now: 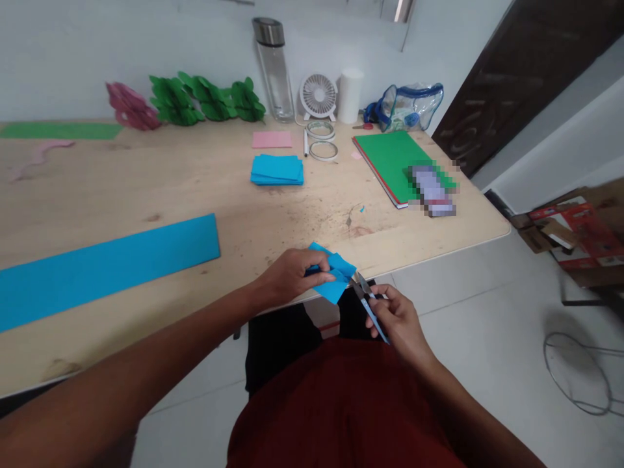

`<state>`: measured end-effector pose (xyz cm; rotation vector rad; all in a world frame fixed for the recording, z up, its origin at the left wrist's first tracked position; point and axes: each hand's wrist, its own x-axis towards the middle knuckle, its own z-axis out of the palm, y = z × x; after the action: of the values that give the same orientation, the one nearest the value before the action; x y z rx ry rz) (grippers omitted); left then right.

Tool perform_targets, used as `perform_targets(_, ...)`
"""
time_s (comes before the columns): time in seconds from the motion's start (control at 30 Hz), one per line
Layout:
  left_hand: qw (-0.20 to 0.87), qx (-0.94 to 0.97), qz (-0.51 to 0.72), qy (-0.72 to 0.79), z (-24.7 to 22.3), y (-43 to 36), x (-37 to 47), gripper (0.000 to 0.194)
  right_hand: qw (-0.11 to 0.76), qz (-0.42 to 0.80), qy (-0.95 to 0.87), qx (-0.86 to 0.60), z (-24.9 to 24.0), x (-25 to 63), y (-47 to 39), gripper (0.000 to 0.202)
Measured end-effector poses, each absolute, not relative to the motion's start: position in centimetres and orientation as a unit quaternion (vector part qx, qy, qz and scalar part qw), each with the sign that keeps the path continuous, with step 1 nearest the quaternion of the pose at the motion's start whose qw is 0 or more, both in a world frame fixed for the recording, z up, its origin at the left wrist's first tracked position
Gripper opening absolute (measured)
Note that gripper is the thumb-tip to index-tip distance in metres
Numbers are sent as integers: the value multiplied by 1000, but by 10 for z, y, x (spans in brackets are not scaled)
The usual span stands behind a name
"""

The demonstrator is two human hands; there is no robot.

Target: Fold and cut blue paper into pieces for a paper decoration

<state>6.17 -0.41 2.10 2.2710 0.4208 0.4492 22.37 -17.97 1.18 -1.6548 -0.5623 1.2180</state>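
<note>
My left hand (297,276) is closed on folded blue paper (334,289), pinching it between thumb and fingers just over the table's front edge. My right hand (394,315) grips a pair of scissors (373,312) with light blue and black handles. The silver blades point up and left and meet the paper's right side; whether they are cutting through it I cannot tell. Beyond my hands lies a neat stack of blue paper pieces (277,170). To the left a long blue paper strip (112,263) rests flat on the wooden table (234,201).
Along the wall stand green paper shapes (207,101), a pink one (131,107), a glass bottle (275,75), a small white fan (318,96) and a clear pouch (412,107). Tape rolls (324,151) and green sheets (402,159) lie nearer. A wire stool (578,374) is at right.
</note>
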Motion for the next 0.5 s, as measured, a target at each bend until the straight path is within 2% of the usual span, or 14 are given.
perform_targets(0.5,426,861,176,215,15,-1,63,29,461,498,-242,-693,4,227,-179,34)
